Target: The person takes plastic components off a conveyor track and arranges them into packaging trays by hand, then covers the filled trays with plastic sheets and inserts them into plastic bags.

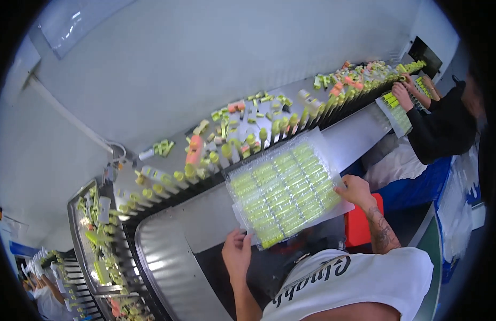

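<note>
Head view: the steel counter (360, 128) runs from the lower left to the upper right of the frame, with one long peg row (263, 134) behind it, its pegs too many to count. One co-worker (443, 131) stands at the right edge. One clear tray (321, 143) sits mid-frame, up and between the two hands, its slightly longer axis slanting toward the upper right. One red box (360, 230) is below it. The right hand (357, 190) is nearer, pinching the tray's right edge; the left hand (237, 251) curls by the lower-left corner, grip unclear. Inside, green tubes (291, 184) form about four columns, individually uncountable.
</note>
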Motion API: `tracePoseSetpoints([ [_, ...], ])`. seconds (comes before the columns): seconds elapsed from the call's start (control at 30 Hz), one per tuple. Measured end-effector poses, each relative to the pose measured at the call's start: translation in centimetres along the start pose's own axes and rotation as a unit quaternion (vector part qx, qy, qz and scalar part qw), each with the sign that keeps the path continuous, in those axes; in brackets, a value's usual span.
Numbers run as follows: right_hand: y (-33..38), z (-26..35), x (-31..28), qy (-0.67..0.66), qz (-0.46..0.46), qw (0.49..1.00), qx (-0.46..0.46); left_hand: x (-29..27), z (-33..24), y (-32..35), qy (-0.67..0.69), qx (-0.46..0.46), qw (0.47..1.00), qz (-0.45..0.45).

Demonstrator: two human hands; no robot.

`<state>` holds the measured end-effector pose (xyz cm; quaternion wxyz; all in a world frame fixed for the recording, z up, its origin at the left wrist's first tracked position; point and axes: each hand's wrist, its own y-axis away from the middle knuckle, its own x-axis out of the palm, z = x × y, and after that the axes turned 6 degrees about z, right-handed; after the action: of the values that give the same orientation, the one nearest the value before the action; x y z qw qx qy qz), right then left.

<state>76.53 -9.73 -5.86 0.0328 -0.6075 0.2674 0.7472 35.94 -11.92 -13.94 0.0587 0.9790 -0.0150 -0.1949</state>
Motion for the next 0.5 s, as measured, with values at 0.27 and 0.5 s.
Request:
tracePoseSetpoints([
  [0.27, -0.7, -4.5, -2.8, -0.094, -0.173, 0.970, -0.146, -0.4, 2.2, 4.6, 0.044, 0.015, 0.985, -0.164],
  [0.5, 0.3, -10.4, 0.1, -0.285, -0.191, 0.931, -0.122, 3.9, 0.5, 9.9, -0.075, -0.021, 0.987, -0.144],
])
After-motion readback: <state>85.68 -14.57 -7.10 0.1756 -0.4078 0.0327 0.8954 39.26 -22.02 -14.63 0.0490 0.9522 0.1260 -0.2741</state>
